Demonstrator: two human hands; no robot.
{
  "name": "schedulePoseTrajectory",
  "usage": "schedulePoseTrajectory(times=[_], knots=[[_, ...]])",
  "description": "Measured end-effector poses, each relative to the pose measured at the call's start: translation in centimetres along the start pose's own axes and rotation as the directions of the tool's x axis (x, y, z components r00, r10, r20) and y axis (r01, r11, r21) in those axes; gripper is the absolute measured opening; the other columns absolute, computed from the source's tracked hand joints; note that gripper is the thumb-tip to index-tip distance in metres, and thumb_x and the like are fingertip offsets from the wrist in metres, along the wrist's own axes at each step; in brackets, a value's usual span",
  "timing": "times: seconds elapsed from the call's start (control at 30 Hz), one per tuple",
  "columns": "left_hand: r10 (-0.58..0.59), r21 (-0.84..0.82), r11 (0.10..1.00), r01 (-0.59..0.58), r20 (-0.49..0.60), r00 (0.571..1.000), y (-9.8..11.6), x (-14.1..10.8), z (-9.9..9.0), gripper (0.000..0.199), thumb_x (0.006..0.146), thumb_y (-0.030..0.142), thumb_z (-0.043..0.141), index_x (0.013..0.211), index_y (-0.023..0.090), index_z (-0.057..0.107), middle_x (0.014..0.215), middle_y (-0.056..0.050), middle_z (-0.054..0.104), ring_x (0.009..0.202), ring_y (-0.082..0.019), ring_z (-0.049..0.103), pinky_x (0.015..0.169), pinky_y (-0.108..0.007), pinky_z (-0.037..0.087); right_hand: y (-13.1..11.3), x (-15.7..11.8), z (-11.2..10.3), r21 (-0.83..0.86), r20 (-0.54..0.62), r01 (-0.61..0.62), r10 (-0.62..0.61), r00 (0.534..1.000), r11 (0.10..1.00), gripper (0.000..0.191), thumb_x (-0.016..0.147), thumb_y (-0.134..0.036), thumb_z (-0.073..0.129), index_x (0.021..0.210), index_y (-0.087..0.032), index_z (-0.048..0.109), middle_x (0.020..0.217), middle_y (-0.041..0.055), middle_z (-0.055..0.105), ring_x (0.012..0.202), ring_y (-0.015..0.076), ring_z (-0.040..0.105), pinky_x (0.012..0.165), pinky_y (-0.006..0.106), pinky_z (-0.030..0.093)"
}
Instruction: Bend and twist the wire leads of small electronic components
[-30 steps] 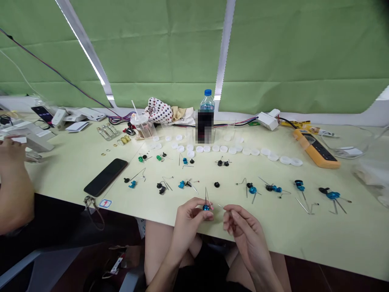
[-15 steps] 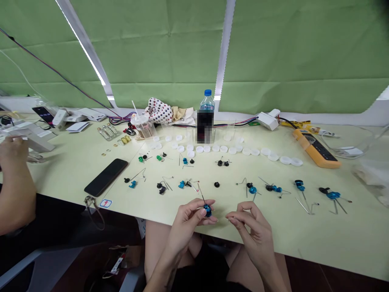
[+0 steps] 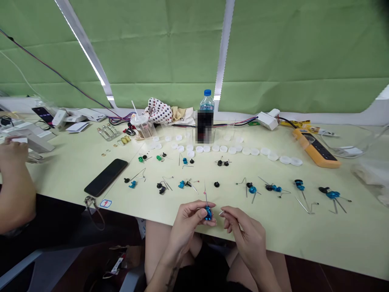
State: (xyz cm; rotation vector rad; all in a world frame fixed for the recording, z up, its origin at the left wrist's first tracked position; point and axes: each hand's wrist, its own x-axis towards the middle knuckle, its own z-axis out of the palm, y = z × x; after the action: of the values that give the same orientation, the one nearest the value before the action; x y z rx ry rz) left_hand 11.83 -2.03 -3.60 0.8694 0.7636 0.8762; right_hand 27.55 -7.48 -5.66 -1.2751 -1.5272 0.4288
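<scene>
My left hand (image 3: 190,221) pinches a small shiny blue part (image 3: 208,214) between thumb and fingers, just above the near edge of the table. A thin metal rod (image 3: 206,195) with a small reddish spot stands up from it. Just to the right, my right hand (image 3: 244,229) is closed, thumb against forefinger, on a tiny silvery piece (image 3: 221,213); most of it is hidden by the fingers. The two hands are apart. Beyond them lie a blue part with metal rods (image 3: 181,184) and a lone black knob-like piece (image 3: 216,184).
More blue and black parts with bent rods (image 3: 333,195) lie to the right. Behind are white round caps (image 3: 232,150), a bottle (image 3: 207,106) and an orange power strip (image 3: 316,150). A phone (image 3: 106,177) lies left, near a co-worker's arm (image 3: 15,186).
My right hand has moved left, closer to the blue part, and a silvery tip now shows at its fingers. The blue part has turned in my left hand, its rod now more upright.
</scene>
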Motion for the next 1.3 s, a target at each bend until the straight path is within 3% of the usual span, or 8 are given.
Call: schedulePoseTrajectory(times=[0.2, 0.37, 0.6, 0.8, 1.03, 1.2, 1.3], knots=[[0.009, 0.042, 0.999, -0.010, 0.021, 1.000, 0.2, -0.4, 0.3, 0.022, 0.078, 0.028, 0.064, 0.094, 0.015, 0.072, 0.077, -0.005, 0.064, 0.059, -0.011, 0.062, 0.061, -0.022, 0.051, -0.1, -0.1, 0.3, -0.128, -0.016, 0.134, -0.138, 0.990, 0.983, 0.019, 0.088, -0.008, 0.048, 0.098, -0.019, 0.059, 0.085, 0.0048, 0.064, 0.074, 0.0133, 0.061, 0.066, 0.025, 0.050], [-0.009, 0.046, 0.999, 0.008, 0.025, 1.000, 0.3, -0.6, 0.4, 0.024, 0.078, 0.029, 0.064, 0.095, 0.014, 0.072, 0.075, -0.005, 0.065, 0.059, -0.011, 0.061, 0.061, -0.023, 0.050, -0.1, -0.1, 0.3, -0.161, 0.000, 0.231, -0.234, 0.972, 0.960, 0.024, 0.088, -0.005, 0.046, 0.102, -0.019, 0.059, 0.089, 0.0065, 0.066, 0.080, 0.0148, 0.063, 0.068, 0.026, 0.051], [-0.016, 0.099, 0.995, 0.014, 0.021, 1.000, 0.4, -0.7, 0.4, 0.025, 0.078, 0.030, 0.063, 0.097, 0.016, 0.072, 0.079, -0.006, 0.064, 0.058, -0.011, 0.061, 0.060, -0.023, 0.049, -0.3, 0.2, 0.0, -0.167, 0.027, 0.256, -0.255, 0.967, 0.952, 0.028, 0.089, -0.007, 0.042, 0.104, -0.021, 0.061, 0.089, 0.0059, 0.067, 0.080, 0.0155, 0.065, 0.069, 0.027, 0.053], [0.063, 0.171, 0.983, -0.071, 0.054, 0.997, 0.5, -0.8, 0.4, 0.022, 0.079, 0.028, 0.063, 0.095, 0.017, 0.072, 0.082, -0.005, 0.060, 0.061, -0.011, 0.060, 0.063, -0.023, 0.048, -0.2, 0.4, -0.3, -0.239, 0.020, 0.299, -0.303, 0.953, 0.924, 0.029, 0.088, -0.006, 0.042, 0.104, -0.020, 0.062, 0.090, 0.0076, 0.068, 0.079, 0.0168, 0.064, 0.068, 0.029, 0.053], [0.121, 0.222, 0.967, -0.126, 0.037, 0.992, 0.6, -1.0, 0.7, 0.020, 0.079, 0.025, 0.062, 0.094, 0.019, 0.073, 0.085, -0.005, 0.061, 0.064, -0.011, 0.059, 0.066, -0.024, 0.049, -0.7, 0.3, 0.3, -0.188, -0.002, 0.214, -0.218, 0.976, 0.958, 0.027, 0.088, -0.007, 0.042, 0.098, -0.021, 0.063, 0.083, 0.0053, 0.068, 0.074, 0.0156, 0.064, 0.066, 0.028, 0.053], [0.172, 0.281, 0.946, -0.160, -0.018, 0.985, 0.5, -0.9, 0.7, 0.017, 0.076, 0.023, 0.064, 0.090, 0.018, 0.074, 0.084, -0.008, 0.067, 0.079, -0.016, 0.059, 0.073, -0.025, 0.047, -1.6, 0.2, 0.9, -0.153, -0.049, 0.135, -0.144, 0.988, 0.979, 0.021, 0.088, -0.009, 0.045, 0.095, -0.020, 0.063, 0.078, 0.0051, 0.067, 0.069, 0.0146, 0.064, 0.063, 0.026, 0.053], [0.180, 0.249, 0.954, -0.165, -0.037, 0.983, 0.3, -0.8, 0.6, 0.015, 0.076, 0.023, 0.065, 0.087, 0.018, 0.074, 0.085, -0.008, 0.068, 0.080, -0.017, 0.059, 0.074, -0.025, 0.047, -1.3, 0.1, 1.1, -0.152, -0.054, 0.146, -0.156, 0.986, 0.978, 0.023, 0.088, -0.010, 0.045, 0.097, -0.020, 0.064, 0.082, 0.0060, 0.069, 0.072, 0.0154, 0.066, 0.064, 0.027, 0.055]])
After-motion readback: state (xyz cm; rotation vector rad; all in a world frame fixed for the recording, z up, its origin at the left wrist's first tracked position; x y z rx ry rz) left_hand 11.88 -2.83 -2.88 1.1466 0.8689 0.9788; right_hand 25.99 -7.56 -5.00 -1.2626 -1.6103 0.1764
